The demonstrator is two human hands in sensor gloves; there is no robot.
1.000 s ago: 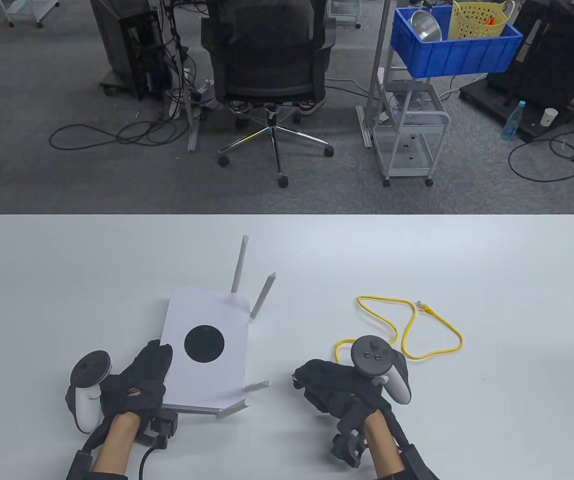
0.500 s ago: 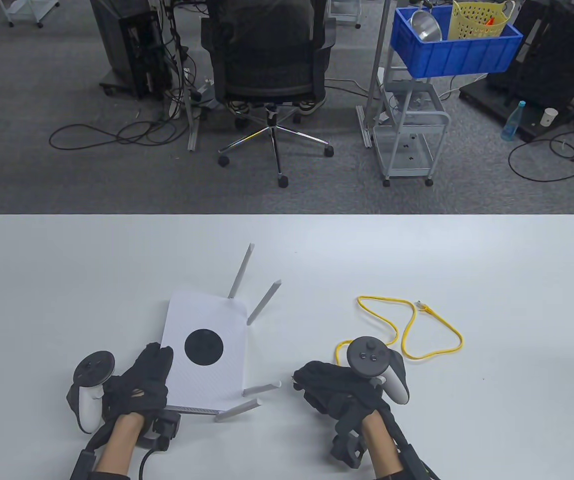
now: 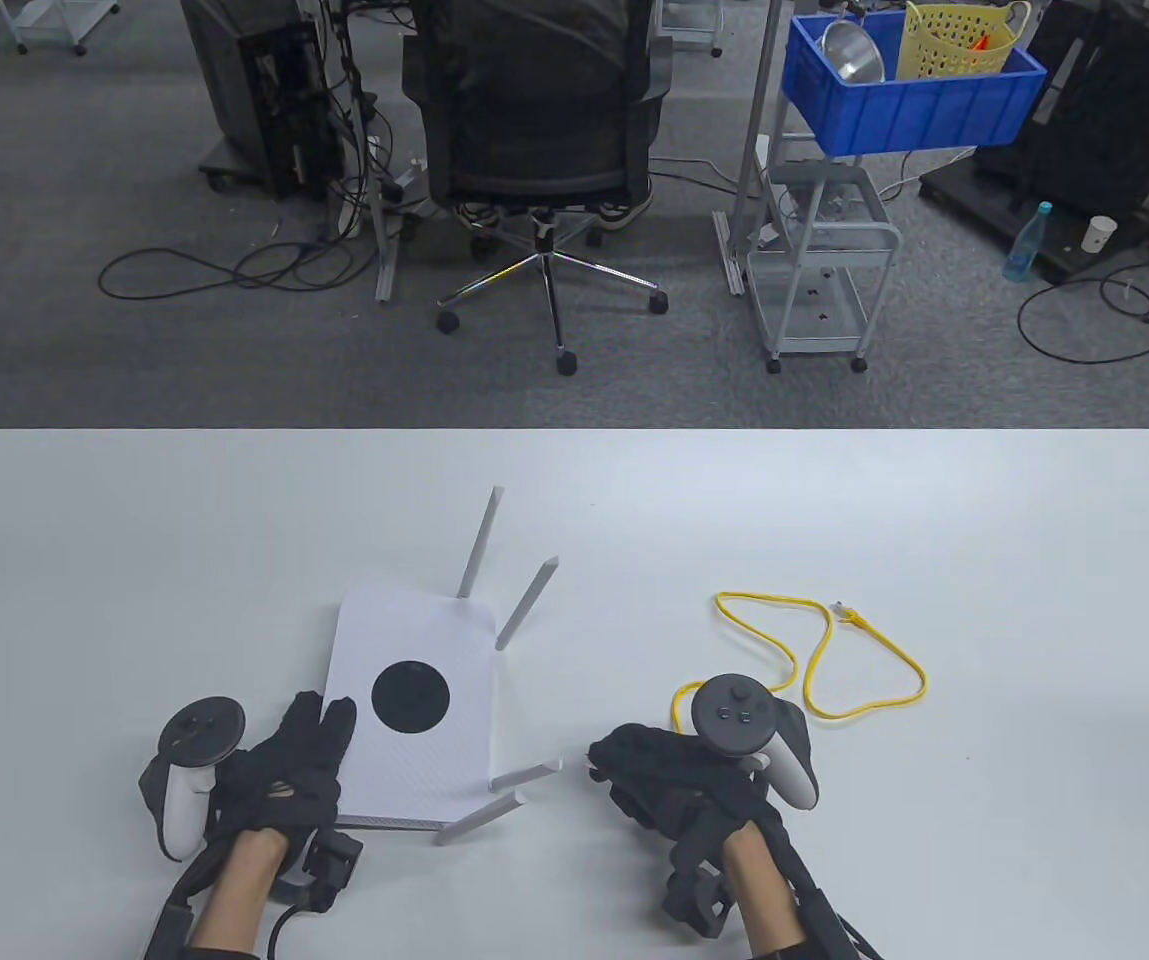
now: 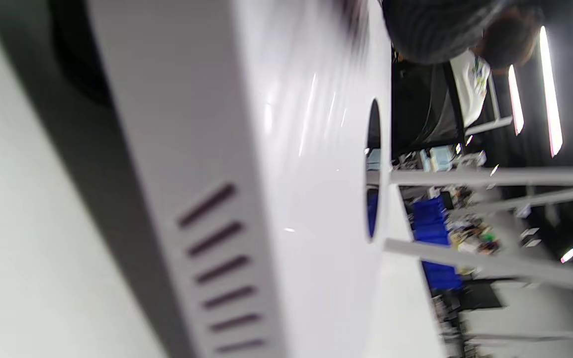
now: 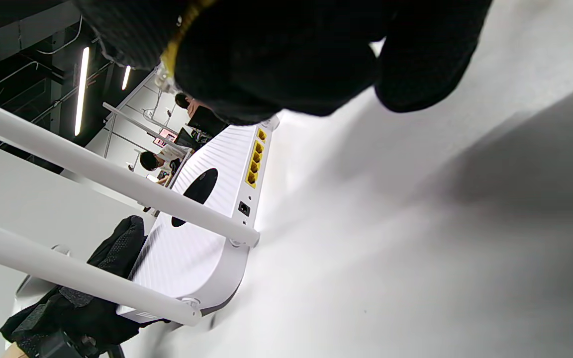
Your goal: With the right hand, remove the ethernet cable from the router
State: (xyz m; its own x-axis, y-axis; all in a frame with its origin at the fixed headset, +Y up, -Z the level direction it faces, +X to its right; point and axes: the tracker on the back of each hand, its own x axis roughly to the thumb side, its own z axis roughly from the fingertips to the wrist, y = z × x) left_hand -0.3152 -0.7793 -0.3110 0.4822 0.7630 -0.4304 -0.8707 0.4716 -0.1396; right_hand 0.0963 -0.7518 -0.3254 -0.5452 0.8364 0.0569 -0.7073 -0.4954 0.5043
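Table view: the thin yellow ethernet cable [image 3: 814, 650] lies looped on the white tabletop [image 3: 984, 560], unplugged, right of the flat white router with a black disc [image 3: 414, 700], unmoved since half a second ago. The right hand [image 3: 679, 780], fingers curled, grips its near end. The left hand [image 3: 279, 775] has slid slightly right, fingers spread on the router.

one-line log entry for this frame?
cable: unplugged, on table | right hand: grips cable end | left hand: rests on router | ports: empty
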